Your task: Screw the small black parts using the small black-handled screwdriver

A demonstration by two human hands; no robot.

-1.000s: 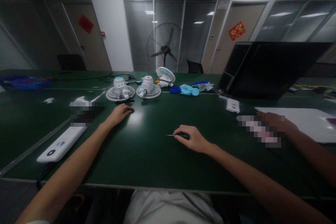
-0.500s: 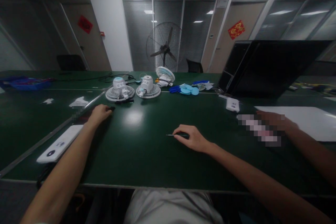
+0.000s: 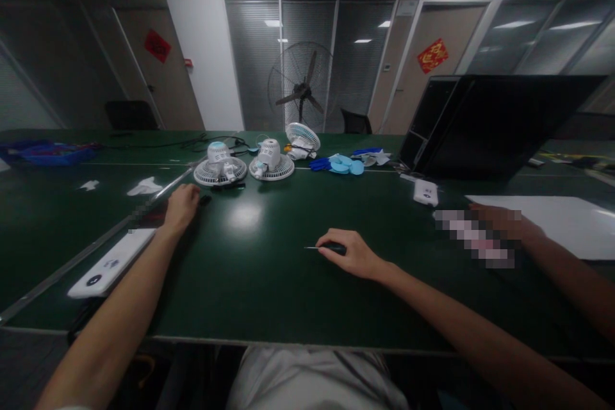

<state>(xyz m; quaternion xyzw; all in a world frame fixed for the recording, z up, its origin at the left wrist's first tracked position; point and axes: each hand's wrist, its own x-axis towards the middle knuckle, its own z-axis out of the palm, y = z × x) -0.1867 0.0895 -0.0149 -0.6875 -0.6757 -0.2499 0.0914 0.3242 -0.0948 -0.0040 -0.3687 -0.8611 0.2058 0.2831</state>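
My right hand (image 3: 353, 253) rests on the green table, its fingers closed round the dark handle of a screwdriver (image 3: 335, 247). The thin metal shaft points left, low over the tabletop. My left hand (image 3: 182, 206) is bent down at the table on the left, its fingertips hidden, so I cannot tell what they do. Just to its right lies a small black object (image 3: 205, 200), apart from the hand. A blurred-out dark reddish item (image 3: 156, 213) lies to its left. Beyond stand two white fan heads, one on the left (image 3: 220, 170) and one on the right (image 3: 271, 165), lying grille down.
A third small fan (image 3: 302, 139) leans behind them. Blue fan blades (image 3: 346, 164) and gloves (image 3: 319, 164) lie at centre back. A long white case (image 3: 113, 262) lies beneath my left forearm. At right are another person's hand (image 3: 504, 221), a white box (image 3: 425, 192) and a large monitor (image 3: 500, 128).
My left hand has drawn back to the left, away from the small black object, which stays on the table. My right hand and the screwdriver have not moved.
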